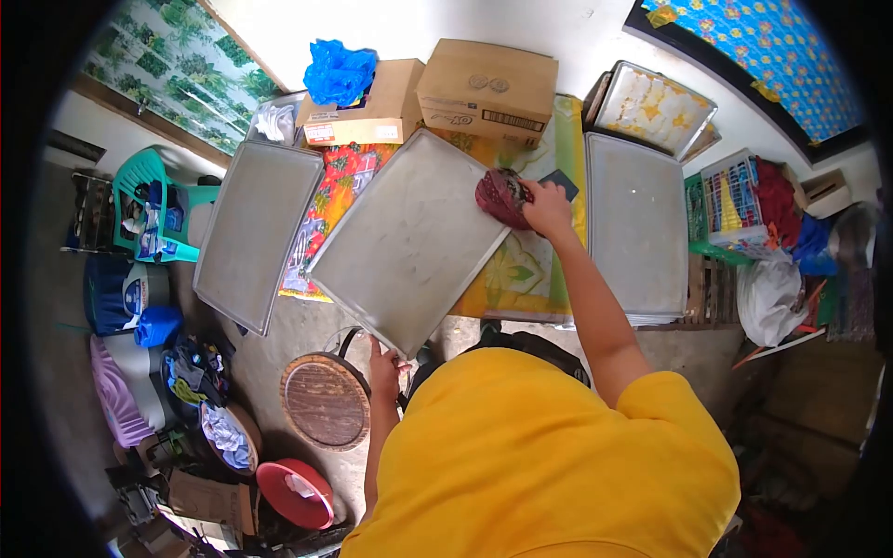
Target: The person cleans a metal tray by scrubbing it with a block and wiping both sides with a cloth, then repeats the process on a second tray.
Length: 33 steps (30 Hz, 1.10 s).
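A grey metal baking tray (409, 242) lies slanted across the table in front of me. My right hand (547, 206) is closed on a bunched dark red patterned cloth (503, 197), which rests against the tray's right corner. Just beyond that hand is a small dark flat piece (561, 182), partly covered. My left hand (384, 370) grips the tray at its near corner, with the fingers partly hidden. One more tray (260, 223) lies to the left, and a stack of trays (636, 223) is on the right.
Two cardboard boxes (486, 88) stand at the back of the table, a blue plastic bag (339, 73) on the left one. A round wooden stool (326, 402) is at my left. Around are a green chair (153, 200), a red basin (295, 493) and a crate (730, 200).
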Tool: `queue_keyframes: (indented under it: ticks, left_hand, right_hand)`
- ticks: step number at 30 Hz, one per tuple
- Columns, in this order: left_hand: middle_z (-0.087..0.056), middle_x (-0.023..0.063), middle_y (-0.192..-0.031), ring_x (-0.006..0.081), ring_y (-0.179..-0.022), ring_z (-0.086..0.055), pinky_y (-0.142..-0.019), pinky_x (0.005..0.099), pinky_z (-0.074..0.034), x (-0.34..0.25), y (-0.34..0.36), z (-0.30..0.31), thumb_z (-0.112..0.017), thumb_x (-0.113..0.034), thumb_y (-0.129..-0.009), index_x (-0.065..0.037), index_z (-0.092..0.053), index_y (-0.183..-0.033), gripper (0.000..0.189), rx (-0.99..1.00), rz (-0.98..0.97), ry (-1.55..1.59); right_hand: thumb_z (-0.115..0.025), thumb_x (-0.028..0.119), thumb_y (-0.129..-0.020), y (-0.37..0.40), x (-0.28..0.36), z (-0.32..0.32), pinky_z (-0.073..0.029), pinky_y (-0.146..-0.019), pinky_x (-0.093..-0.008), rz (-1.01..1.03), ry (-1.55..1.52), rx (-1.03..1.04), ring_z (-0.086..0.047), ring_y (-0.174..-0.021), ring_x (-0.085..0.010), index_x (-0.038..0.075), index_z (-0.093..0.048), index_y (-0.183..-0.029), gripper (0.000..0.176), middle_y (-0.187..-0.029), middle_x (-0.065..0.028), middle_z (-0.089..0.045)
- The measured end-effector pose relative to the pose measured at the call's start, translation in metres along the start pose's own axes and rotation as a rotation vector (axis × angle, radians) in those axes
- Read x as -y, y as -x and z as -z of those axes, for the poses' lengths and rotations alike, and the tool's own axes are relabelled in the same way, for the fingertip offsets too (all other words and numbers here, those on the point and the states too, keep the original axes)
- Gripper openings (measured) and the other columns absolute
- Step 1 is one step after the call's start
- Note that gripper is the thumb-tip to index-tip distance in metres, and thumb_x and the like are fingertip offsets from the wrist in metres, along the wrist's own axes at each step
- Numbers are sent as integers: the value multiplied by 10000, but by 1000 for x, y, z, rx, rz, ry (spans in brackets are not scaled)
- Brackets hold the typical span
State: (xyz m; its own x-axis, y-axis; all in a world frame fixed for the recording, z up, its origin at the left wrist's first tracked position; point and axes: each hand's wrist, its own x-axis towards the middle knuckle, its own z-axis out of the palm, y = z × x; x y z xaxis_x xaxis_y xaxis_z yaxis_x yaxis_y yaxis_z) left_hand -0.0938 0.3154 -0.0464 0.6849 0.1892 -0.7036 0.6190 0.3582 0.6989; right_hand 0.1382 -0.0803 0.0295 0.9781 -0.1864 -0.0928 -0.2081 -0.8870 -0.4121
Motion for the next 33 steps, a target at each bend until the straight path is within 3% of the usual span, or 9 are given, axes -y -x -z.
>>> queue_keyframes:
  ticks: [1,7,14,16,19,22,24,28,33]
  left_hand:
    - [-636,92,-966,133,-601,-589,-507,288,-543,1,0,0,-444,10,-896,-206,-70,-1537,773,5,11,-17]
    - [-645,182,-1038,229,-677,-674,-549,308,-552,-6,2,0,-414,18,-913,-228,14,-1534,793,47,67,-93]
    - [-647,164,-1009,218,-701,-672,-598,320,-548,0,-3,7,-397,20,-913,-221,46,-1532,798,101,79,-67]
    - [-637,150,-1027,217,-727,-669,-631,333,-543,-4,0,9,-413,-4,-913,-205,59,-1531,803,130,127,-68]
    - [-624,135,-1068,220,-749,-664,-630,326,-534,-15,-1,17,-434,-37,-917,-197,68,-1530,809,156,159,-72]
    - [-625,147,-1053,214,-752,-659,-627,322,-528,-13,-13,22,-461,-68,-928,-194,96,-1525,826,115,59,-139]
    - [-635,150,-952,189,-684,-633,-592,317,-523,-13,-18,17,-496,-71,-934,-209,140,-1513,871,76,-2,-137]
    - [-627,127,-836,156,-601,-589,-525,301,-501,-18,-22,14,-520,-51,-932,-240,164,-1504,911,104,-55,-229]
    - [-620,110,-784,144,-584,-578,-477,285,-478,-17,-32,36,-535,-45,-927,-235,147,-1509,916,158,-34,-236]
  right_hand:
    - [-604,371,-783,-9,3,-12,-347,-998,-598,-30,13,109,-329,-1343,-395,167,-483,-1371,634,-1437,-191,-404]
    - [-534,604,-829,21,37,-95,-132,-1137,-582,118,167,-57,-222,-1415,-386,-91,-215,-1448,984,-1515,-250,-246]
    - [-563,501,-853,152,115,-156,-116,-1154,-546,519,-62,224,-175,-1444,-336,-56,-284,-1435,852,-1535,-222,-227]
    - [-574,447,-868,176,148,-178,-127,-1155,-528,742,-149,158,-368,-1357,-329,-22,-320,-1428,773,-1448,-216,-394]
    - [-576,404,-886,155,183,-139,-277,-1104,-489,476,-402,784,-545,-1184,-353,43,-346,-1432,694,-1285,-220,-554]
    - [-557,358,-908,136,171,-94,-426,-981,-444,148,-670,485,-621,-1031,-370,138,-374,-1431,596,-1134,-206,-635]
    - [-553,322,-913,122,145,-74,-494,-858,-426,164,-734,60,-616,-1028,-369,201,-404,-1411,533,-1137,-208,-629]
    - [-576,338,-889,87,74,-65,-424,-982,-463,56,-420,-187,-477,-1244,-383,206,-367,-1443,607,-1414,-238,-415]
    - [-599,441,-850,47,51,-128,-215,-1116,-543,-60,155,-266,-255,-1382,-428,65,-329,-1440,750,-1474,-294,-281]
